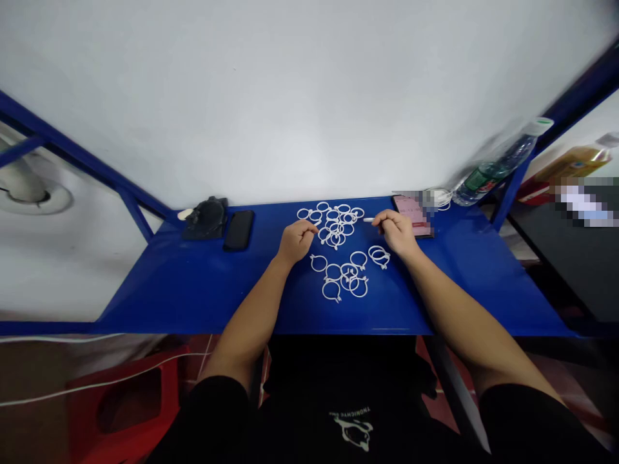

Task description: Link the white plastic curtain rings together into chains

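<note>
Two groups of white plastic curtain rings lie on the blue table [193, 290]. The farther pile [333, 225] has many overlapping rings; the nearer group [333, 272] is looser, with small clip ends showing. At the left edge of the farther pile is my left hand [296, 242], its fingers pinched around something white and small whose shape is mostly hidden. To the right of that pile my right hand [394, 231] is closed on a white curtain ring [369, 220] that appears edge-on. A pair of rings [380, 256] lies just below the right hand.
On the left lie a black phone [238, 230] and a black plastic bag [207, 219]. A lit phone [414, 216], a white cable [439, 198] and a water bottle [503, 164] are at the right. A red stool [126, 406] stands below the table's left side.
</note>
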{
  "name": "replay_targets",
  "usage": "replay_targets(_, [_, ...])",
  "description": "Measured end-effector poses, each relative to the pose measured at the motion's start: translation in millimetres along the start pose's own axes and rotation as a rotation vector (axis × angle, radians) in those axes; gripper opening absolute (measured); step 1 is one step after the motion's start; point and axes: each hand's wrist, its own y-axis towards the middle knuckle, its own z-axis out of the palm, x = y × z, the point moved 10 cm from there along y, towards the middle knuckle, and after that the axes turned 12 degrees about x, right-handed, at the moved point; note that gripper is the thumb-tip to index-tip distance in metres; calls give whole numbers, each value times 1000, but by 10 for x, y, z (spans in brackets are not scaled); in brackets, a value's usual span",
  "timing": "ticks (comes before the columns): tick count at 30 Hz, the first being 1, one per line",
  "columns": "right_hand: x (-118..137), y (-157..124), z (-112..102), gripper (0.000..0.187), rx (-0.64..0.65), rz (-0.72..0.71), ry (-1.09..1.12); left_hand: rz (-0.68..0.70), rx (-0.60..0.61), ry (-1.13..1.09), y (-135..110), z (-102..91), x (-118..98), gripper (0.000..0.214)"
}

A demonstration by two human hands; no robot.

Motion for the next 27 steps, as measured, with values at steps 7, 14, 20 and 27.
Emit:
replay_targets(7, [6,4,111,21,69,-64,-7,35,-13,-19,-10,-4,12,25])
replay_targets(14, [-134,12,92,26,48,-28,-71,47,-30,-36,-11,-38,-3,24])
replay_targets(20, [-150,7,100,24,48,-29,-102,18,-46,-63,-27,-59,18,21])
replay_targets(27, [-117,13,166,30,91,-90,-112,-55,-81,-79,-71,-73,101,20])
